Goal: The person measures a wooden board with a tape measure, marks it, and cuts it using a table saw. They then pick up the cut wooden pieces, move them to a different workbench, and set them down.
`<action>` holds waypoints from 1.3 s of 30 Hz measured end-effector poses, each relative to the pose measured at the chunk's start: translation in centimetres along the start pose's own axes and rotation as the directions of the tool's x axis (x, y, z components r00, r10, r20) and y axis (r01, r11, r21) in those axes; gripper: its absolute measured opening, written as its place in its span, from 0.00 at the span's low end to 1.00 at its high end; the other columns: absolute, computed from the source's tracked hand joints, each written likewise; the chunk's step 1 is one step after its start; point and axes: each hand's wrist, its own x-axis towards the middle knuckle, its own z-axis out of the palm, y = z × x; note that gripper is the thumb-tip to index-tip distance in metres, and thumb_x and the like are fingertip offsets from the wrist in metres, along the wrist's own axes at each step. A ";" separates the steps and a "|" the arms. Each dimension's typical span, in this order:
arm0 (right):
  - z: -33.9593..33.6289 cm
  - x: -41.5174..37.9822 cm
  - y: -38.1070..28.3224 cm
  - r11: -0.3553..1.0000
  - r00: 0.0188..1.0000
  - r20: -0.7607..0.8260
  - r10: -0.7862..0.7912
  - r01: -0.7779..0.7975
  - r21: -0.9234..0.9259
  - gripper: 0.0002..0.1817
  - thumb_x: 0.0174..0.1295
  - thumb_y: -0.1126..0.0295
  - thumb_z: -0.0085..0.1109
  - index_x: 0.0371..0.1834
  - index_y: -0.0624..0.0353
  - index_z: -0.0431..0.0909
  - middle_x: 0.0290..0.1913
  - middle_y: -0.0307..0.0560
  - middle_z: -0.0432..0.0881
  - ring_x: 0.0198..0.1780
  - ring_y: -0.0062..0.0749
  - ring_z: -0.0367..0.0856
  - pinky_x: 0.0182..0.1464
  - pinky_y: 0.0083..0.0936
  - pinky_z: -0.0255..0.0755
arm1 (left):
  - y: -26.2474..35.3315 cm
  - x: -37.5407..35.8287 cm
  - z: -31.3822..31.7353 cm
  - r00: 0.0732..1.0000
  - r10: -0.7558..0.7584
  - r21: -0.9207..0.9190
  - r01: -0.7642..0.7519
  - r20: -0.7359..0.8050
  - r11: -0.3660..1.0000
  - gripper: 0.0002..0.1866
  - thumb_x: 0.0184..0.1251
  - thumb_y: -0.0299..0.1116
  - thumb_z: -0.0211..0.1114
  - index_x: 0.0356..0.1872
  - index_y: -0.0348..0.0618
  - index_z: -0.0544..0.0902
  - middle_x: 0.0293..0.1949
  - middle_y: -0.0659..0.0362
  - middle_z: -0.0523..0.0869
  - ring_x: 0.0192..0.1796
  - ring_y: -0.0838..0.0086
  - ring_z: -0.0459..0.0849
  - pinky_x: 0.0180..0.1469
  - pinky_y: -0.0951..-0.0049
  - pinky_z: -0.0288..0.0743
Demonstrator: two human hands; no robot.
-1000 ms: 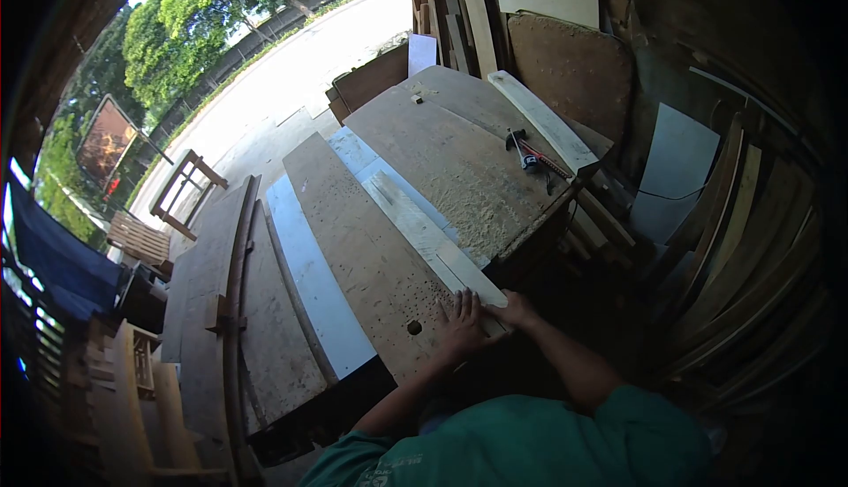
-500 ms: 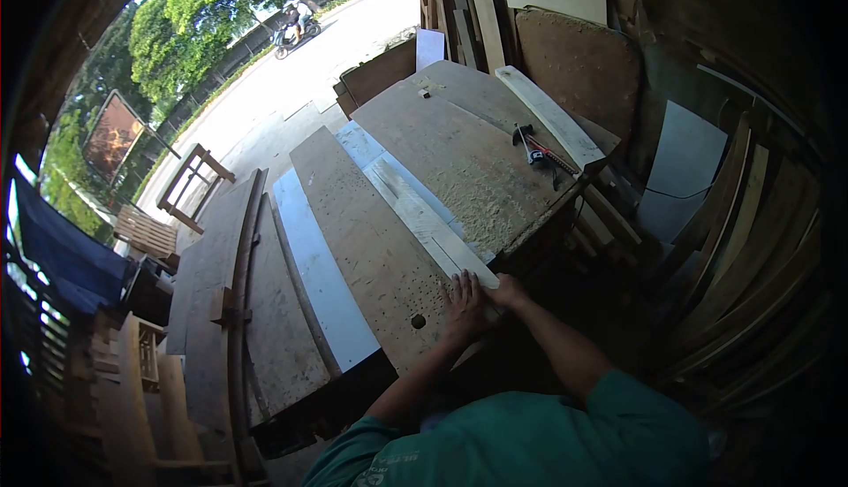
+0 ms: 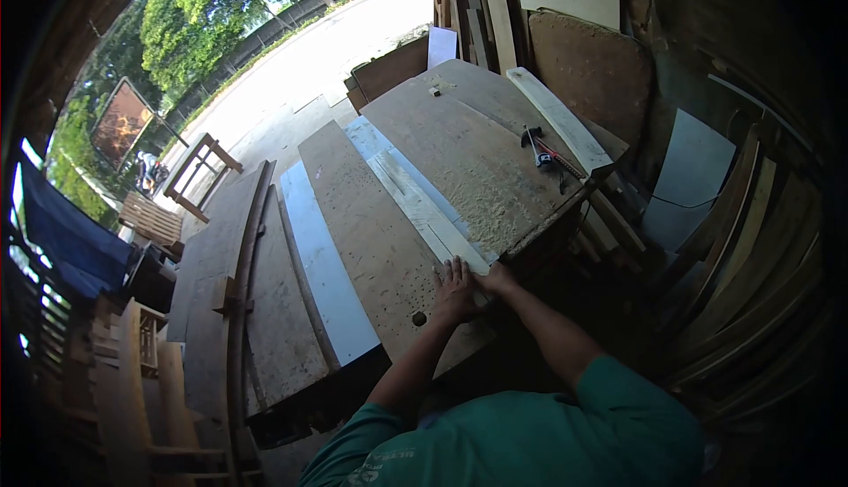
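A person in a green shirt (image 3: pixel 530 443) is leaning over a big table saw bench (image 3: pixel 477 160) and looking down at both hands. The left hand (image 3: pixel 455 291) is lying flat with its fingers spread, pressing down on the near end of a long pale plank (image 3: pixel 422 209). The right hand (image 3: pixel 497 279) is resting at the plank's near corner, just beside the left one — I cannot tell if its fingers are curled around the edge or only pushing on it.

The plank is lying long-ways, running away from the person across a wide brown board (image 3: pixel 367 239) full of little holes. Most of the plank is sitting far up the bench already, so the pushing looks nearly finished to me, with only the last bit under the hands left to go. That is a guess from how it is lying.

To the left, a white strip (image 3: pixel 322 266) and more dark boards (image 3: pixel 225 257) are lying side by side. Farther off, sawdust is covering the bench top, and a small tool with a red handle (image 3: pixel 548 153) is sitting near a pale beam (image 3: pixel 556 116). Beyond that — a sunny road (image 3: pixel 327 54) and green trees (image 3: pixel 221 1).
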 end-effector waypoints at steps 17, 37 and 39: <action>-5.5 -6.9 0.9 0.358 0.542 0.183 -0.820 0.736 -0.574 0.21 0.63 0.63 0.52 0.60 0.44 0.78 0.66 0.46 0.75 0.53 0.42 0.81 0.58 0.42 0.69 | -0.7 1.2 -1.1 0.992 -0.066 -0.007 0.067 0.110 0.998 0.68 0.42 0.64 0.71 0.77 0.33 0.46 0.79 0.43 0.45 0.81 0.49 0.41 0.77 0.38 0.35; -3.8 -1.4 -2.2 0.397 0.637 0.221 -0.738 0.676 -0.621 0.20 0.67 0.62 0.48 0.61 0.39 0.79 0.68 0.40 0.73 0.55 0.40 0.82 0.68 0.64 0.57 | -5.1 5.7 -1.8 0.986 -0.083 -0.029 0.088 0.146 0.996 0.68 0.41 0.63 0.73 0.78 0.36 0.46 0.80 0.45 0.43 0.81 0.49 0.40 0.76 0.37 0.35; -3.6 -0.9 -2.4 0.399 0.639 0.226 -0.736 0.678 -0.617 0.21 0.67 0.61 0.48 0.62 0.38 0.78 0.69 0.40 0.73 0.54 0.40 0.82 0.67 0.65 0.57 | -5.5 5.9 -1.8 0.984 -0.081 -0.028 0.086 0.159 0.996 0.69 0.40 0.64 0.73 0.78 0.35 0.45 0.80 0.45 0.43 0.81 0.49 0.39 0.77 0.37 0.34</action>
